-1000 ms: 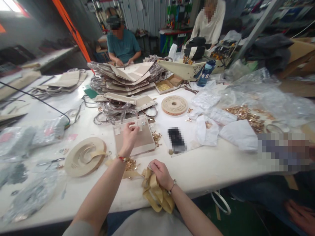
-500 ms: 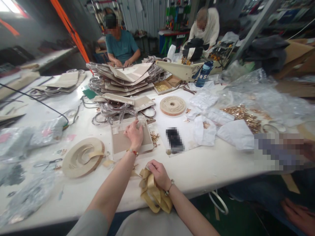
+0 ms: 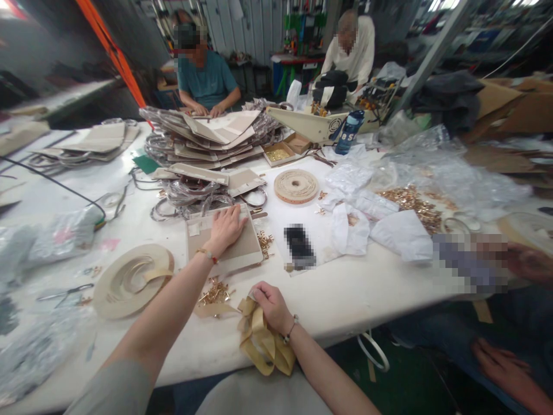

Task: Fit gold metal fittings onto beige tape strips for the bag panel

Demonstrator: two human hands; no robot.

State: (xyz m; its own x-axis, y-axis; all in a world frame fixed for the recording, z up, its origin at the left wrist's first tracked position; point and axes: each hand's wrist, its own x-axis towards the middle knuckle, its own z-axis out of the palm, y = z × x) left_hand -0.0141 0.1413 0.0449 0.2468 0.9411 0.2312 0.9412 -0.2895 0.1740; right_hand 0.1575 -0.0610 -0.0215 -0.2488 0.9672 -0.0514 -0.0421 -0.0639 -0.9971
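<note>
My left hand point(image 3: 224, 229) lies flat, fingers spread, on a tan rectangular bag panel point(image 3: 248, 248) in the middle of the white table point(image 3: 380, 294). My right hand point(image 3: 271, 305) is closed on a bunch of tan strap loops point(image 3: 263, 346) that hang over the near table edge. Small gold metal fittings lie in a heap point(image 3: 212, 293) between my two arms, and more of these gold fittings point(image 3: 264, 242) sit beside the panel's right edge.
A loose coil of tan strip point(image 3: 132, 279) and scissors point(image 3: 64, 294) lie left. Stacked panels with wrapped handles point(image 3: 207, 144), a strap roll point(image 3: 296, 185), a blurred dark object point(image 3: 298, 246), plastic bags and loose gold hardware point(image 3: 415, 202) crowd the table. Two people sit beyond; another person's hand point(image 3: 518, 259) rests at right.
My left hand went from pinching the panel's top edge to lying flat on it. The panel slid slightly left. My right hand kept its hold on the straps.
</note>
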